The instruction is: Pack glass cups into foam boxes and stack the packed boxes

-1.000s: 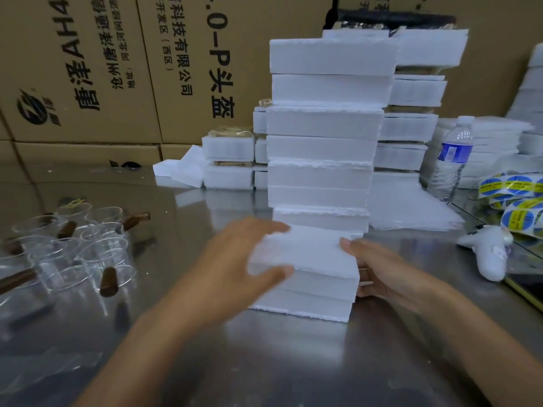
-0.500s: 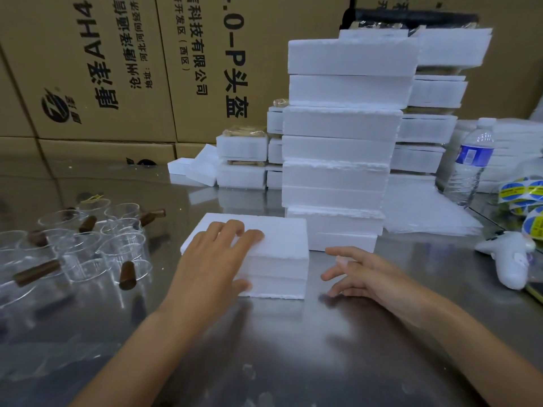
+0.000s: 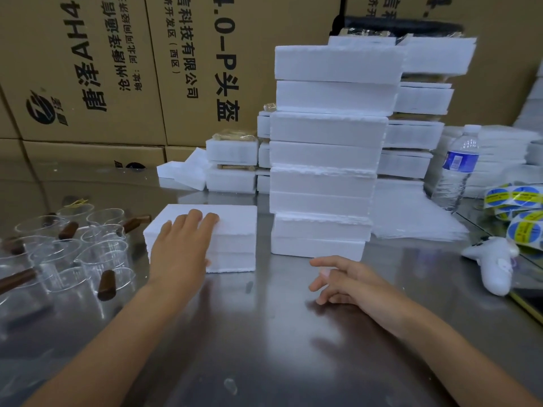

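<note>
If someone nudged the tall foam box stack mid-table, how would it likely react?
The tall stack would probably lean or shed boxes: it is many layers high and the layers sit visibly offset. Being foam, it is likely light, so it may slide easily on the shiny metal table.

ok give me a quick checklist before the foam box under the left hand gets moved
1. Left hand on foam box: ok, fingers lie flat across its top.
2. Right hand free: ok, it holds nothing and is apart from the box.
3. Box closed: ok, its two halves sit together.
4. Cup inside: cannot tell, the foam hides it.
5. Tall stack straight: not ok, its layers are stepped sideways.
6. Glass cups clear of the box: ok, bare table shows between them.
</note>
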{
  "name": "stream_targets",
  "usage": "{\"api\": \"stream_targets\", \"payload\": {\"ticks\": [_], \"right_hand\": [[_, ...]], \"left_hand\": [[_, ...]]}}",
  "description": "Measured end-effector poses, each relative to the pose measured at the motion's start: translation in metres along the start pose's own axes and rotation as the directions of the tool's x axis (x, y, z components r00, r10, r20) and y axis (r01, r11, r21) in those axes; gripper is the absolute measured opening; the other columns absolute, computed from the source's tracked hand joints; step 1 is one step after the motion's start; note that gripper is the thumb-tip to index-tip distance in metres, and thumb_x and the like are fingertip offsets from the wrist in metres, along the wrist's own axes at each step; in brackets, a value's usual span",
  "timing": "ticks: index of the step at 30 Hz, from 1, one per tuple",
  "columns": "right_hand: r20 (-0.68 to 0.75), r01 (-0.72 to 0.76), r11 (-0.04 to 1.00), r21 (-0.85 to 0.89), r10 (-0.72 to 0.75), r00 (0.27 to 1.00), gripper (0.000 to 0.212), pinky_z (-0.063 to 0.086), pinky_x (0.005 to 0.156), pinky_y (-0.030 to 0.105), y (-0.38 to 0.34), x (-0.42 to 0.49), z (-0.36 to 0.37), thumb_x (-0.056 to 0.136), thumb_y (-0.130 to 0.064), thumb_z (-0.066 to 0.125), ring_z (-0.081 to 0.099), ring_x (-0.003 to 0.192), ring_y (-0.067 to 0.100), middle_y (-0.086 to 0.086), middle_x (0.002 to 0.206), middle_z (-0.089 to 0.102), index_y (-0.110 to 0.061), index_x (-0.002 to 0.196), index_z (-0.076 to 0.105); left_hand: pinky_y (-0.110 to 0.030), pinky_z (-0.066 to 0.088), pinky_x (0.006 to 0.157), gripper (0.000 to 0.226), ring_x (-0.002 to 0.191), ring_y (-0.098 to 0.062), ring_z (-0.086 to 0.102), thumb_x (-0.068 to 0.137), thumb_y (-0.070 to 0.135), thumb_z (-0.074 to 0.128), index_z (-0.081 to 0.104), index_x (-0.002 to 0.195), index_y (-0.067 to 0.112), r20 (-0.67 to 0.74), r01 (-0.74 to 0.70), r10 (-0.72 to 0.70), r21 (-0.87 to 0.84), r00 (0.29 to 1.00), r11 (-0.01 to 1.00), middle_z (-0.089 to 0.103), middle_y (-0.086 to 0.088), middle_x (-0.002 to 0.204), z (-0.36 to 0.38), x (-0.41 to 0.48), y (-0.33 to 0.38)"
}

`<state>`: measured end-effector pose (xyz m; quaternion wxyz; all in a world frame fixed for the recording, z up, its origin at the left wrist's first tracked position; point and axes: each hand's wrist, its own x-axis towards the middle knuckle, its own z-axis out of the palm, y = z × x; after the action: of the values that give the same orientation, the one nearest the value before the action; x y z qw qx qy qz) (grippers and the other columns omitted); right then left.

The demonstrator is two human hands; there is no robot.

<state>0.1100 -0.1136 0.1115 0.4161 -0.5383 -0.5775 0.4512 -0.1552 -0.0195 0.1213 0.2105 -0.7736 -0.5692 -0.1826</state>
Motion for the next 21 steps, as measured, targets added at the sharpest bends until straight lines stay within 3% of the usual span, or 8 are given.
{"api": "stream_targets", "payload": {"ticks": [4,10,21], "right_hand": [[0.005,0.003,1.0,-0.016,-0.003,1.0,0.021,0.047,0.076,0.021,-0.001,0.0,0.0,0.091,-0.031,0.056,0.067,0.077,0.012,-0.004,0.087,0.072,-0.028,0.111,0.061],[0.018,0.012,0.998,-0.055,-0.011,1.0,0.019,0.045,0.069,0.014,0.002,0.004,0.003,0.092,-0.03,0.056,0.065,0.073,0.008,-0.006,0.085,0.072,-0.029,0.11,0.06],[0.035,0.038,0.999,-0.004,-0.038,0.999,0.037,0.048,0.071,0.015,0.007,0.008,-0.002,0.074,-0.042,0.059,0.065,0.075,0.01,-0.002,0.086,0.072,-0.026,0.108,0.062]], "left_hand": [[-0.032,0.025,0.109,0.071,0.128,-0.021,0.038,0.085,0.022,0.068,0.024,0.141,0.021,0.056,0.049,-0.053,0.067,0.997,0.997,0.036,-0.001,0.137,0.006,0.022,0.004],[-0.029,0.032,0.101,0.069,0.118,-0.021,0.043,0.082,0.017,0.07,0.027,0.137,0.017,0.083,0.051,-0.06,0.104,0.995,0.993,0.04,-0.002,0.128,0.022,0.052,0.018],[-0.044,0.013,0.116,0.079,0.136,-0.025,0.028,0.084,0.018,0.068,0.015,0.142,0.017,0.154,-0.017,-0.005,0.144,0.988,0.989,0.03,-0.005,0.141,0.04,0.087,0.02]]}}
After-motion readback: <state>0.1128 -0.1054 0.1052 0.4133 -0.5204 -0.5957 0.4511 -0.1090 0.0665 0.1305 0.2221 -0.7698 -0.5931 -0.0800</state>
